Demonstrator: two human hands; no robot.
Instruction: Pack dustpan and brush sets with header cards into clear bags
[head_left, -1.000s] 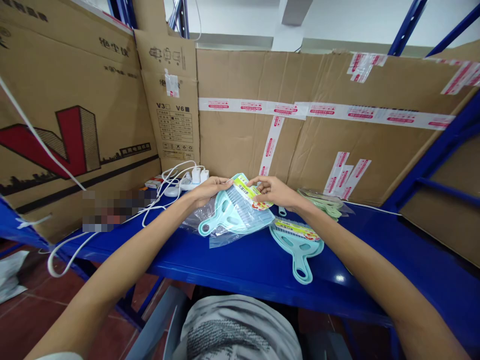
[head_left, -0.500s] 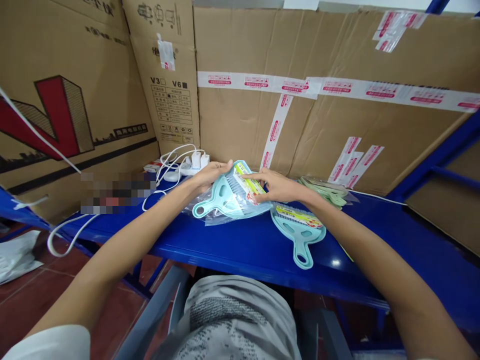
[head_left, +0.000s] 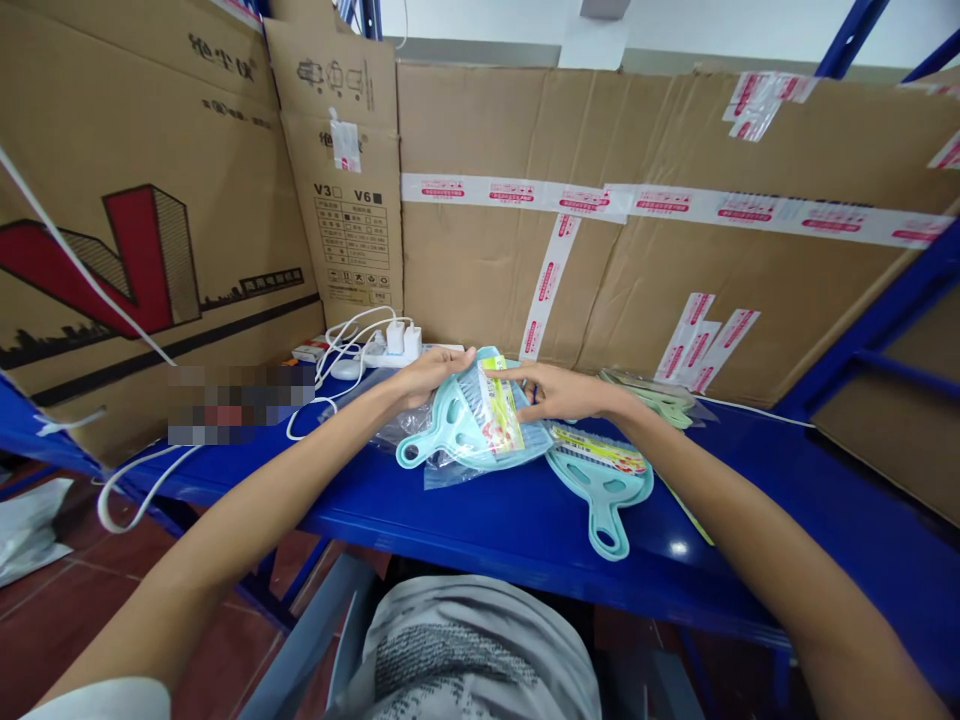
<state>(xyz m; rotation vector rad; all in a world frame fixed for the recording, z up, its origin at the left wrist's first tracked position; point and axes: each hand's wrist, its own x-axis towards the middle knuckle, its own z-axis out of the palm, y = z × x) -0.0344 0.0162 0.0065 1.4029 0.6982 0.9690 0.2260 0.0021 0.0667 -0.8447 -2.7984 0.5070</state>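
Observation:
In the head view, my left hand (head_left: 433, 375) grips a light-teal dustpan-and-brush set (head_left: 457, 418) by its upper left edge, thumb on top. The set sits partly in a clear plastic bag (head_left: 450, 474), its handle ring pointing left. A yellow-green label card (head_left: 500, 405) lies over the grey bristles. Across its right side reaches my right hand (head_left: 559, 390), with the index finger stretched over the label and the thumb apart from it. Just to the right, a second teal dustpan-and-brush set (head_left: 600, 480) lies on the table, handle toward me.
Beyond my right wrist lie light-green items in clear plastic (head_left: 664, 405). White chargers and cables (head_left: 397, 340) crowd the back left of the blue table (head_left: 480, 530). Cardboard panels (head_left: 480, 270) wall the back and left. A yellow-edged strip (head_left: 694, 515) lies under my right forearm.
The camera view has tilted up slightly. My right thumb and index finger have spread a little farther apart over the label. My left hand keeps its hold on the set.

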